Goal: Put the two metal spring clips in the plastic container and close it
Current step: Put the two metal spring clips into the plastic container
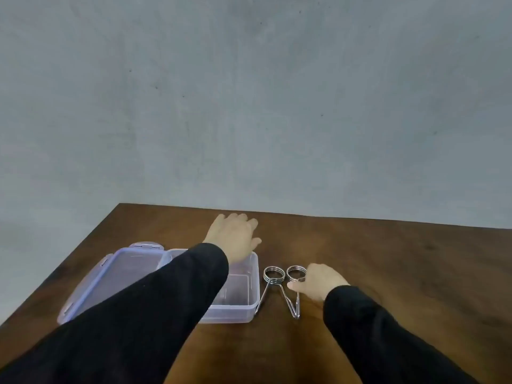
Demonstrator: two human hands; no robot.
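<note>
A clear plastic container (253,300) stands open and empty on the brown table, its purple-rimmed lid (110,275) lying flat to its left. Two metal spring clips lie just right of it: the left clip (273,277) rests near the container's right wall, the right clip (296,273) lies beside it with its legs pointing toward me. My left hand (235,234) reaches over the container's far edge, fingers spread, holding nothing. My right hand (318,281) touches the right clip at its coil, thumb and fingers around it; the clip still rests on the table.
The wooden table (388,259) ends at a far edge against a grey wall and at a left edge near the lid. My black sleeves cover part of the container and the near table.
</note>
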